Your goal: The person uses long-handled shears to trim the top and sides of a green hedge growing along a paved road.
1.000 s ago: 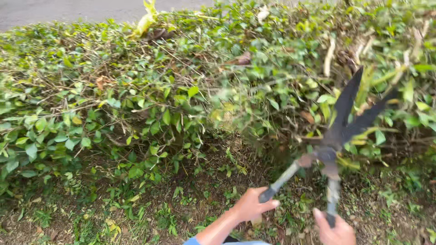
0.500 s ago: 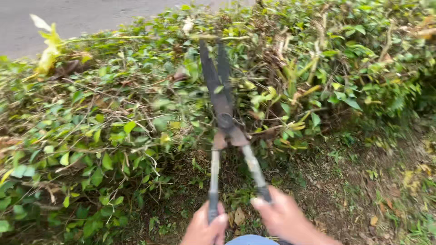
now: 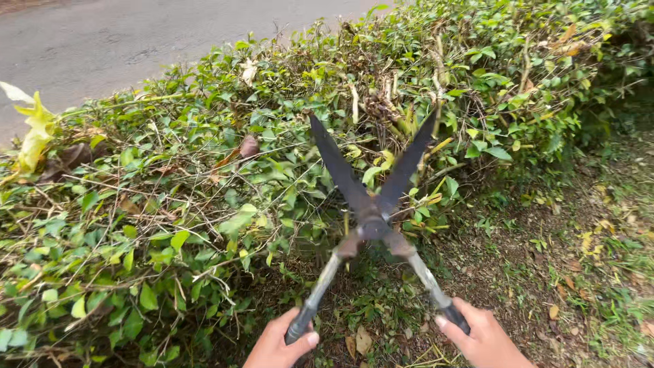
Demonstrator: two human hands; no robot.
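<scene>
Hedge shears are held pointing straight away from the body, blades spread in a V against the low hedge. One handle is wrapped by the left hand, the other by the right hand, fingers curled tight, both equally near.

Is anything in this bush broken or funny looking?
Yes. The hedge in front of the open shears looks ragged: bare twigs and cut stubs poke out where leaves are missing. One big pale yellow leaf sticks up at the left edge, and a brown dead leaf sits among the green ones.
</scene>
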